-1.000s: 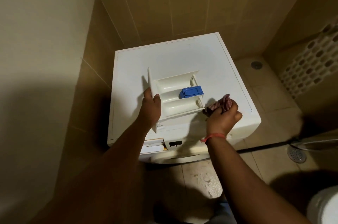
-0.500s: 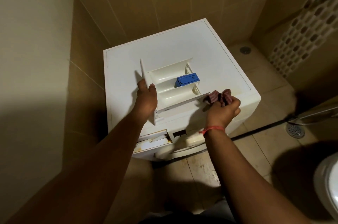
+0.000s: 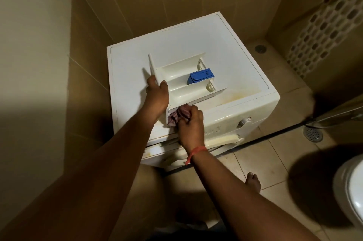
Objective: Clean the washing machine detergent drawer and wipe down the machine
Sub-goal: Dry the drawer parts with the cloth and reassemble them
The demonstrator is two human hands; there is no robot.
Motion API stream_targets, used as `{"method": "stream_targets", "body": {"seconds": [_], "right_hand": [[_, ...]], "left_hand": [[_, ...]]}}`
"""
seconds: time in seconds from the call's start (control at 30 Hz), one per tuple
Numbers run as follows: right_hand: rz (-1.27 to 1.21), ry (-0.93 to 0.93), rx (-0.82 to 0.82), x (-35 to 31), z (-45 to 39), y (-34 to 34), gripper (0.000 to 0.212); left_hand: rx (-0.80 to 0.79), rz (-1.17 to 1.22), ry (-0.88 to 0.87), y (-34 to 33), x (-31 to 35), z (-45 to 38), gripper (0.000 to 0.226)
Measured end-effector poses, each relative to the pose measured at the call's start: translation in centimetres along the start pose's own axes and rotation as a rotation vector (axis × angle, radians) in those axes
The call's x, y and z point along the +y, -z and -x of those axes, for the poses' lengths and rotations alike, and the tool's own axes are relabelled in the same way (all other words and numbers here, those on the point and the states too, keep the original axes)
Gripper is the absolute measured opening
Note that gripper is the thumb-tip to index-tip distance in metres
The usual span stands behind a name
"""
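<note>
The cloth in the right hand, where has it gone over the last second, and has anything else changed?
The right hand carried the cloth from beside the far end of the detergent drawer across to the drawer's near side by its front panel, and now presses it there. Unchanged: the left hand holds the drawer's front panel, the drawer lies on top of the washing machine, and the blue insert sits inside.

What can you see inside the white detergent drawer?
Inside the drawer sit pale compartments and a blue insert at the right end. The left hand covers its near-left corner, hiding that part.
</note>
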State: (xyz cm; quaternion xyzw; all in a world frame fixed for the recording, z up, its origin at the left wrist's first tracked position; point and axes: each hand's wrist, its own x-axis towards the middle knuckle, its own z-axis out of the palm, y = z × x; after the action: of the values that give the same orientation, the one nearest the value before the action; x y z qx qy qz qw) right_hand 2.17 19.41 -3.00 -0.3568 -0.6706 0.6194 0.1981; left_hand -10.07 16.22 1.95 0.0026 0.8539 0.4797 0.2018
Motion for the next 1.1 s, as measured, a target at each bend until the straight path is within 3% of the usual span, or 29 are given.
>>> {"method": "stream_targets", "body": {"seconds": [0.13,0.2,0.3,0.47,0.53,0.67,0.73,0.9,1.1], "right_hand": [[-0.116,-0.151,0.343,-1.0,-3.7,3.9,0.036],[-0.154,-0.165,0.423,-1.7,-5.5,5.3,0.035],[-0.097,-0.142,0.316,-1.6,-4.8,4.0,0.033],[-0.022,0.077,-0.070,-0.4,0.5,0.0,0.029],[-0.032,0.029,-0.041,-0.2,-0.2,0.5,0.031],[-0.186,-0.176,0.348,-0.5,-3.9,3.5,0.031],[-0.196,-0.213,0.405,-0.4,-5.0,3.7,0.035],[-0.031,-0.195,-0.014,0.1,-0.9,-0.5,0.031],[0.055,-0.293,-0.010,-2.1,-1.5,-0.6,0.024]], "left_hand": [[0.017,0.000,0.017,0.0,0.0,-0.1,0.046],[0.032,0.015,0.020,-0.2,0.0,-0.1,0.047],[0.039,0.023,0.017,-0.4,0.1,-0.1,0.047],[0.037,0.033,0.018,-0.4,0.0,-0.3,0.046],[0.028,0.031,0.023,-0.3,-0.1,-0.4,0.045],[0.039,0.041,0.031,-0.4,0.1,-0.2,0.046],[0.038,0.051,0.036,-0.6,0.2,0.0,0.047],[0.048,0.054,0.030,-0.6,0.0,-0.2,0.047],[0.063,0.053,0.027,-0.7,-0.3,-0.2,0.048]]}}
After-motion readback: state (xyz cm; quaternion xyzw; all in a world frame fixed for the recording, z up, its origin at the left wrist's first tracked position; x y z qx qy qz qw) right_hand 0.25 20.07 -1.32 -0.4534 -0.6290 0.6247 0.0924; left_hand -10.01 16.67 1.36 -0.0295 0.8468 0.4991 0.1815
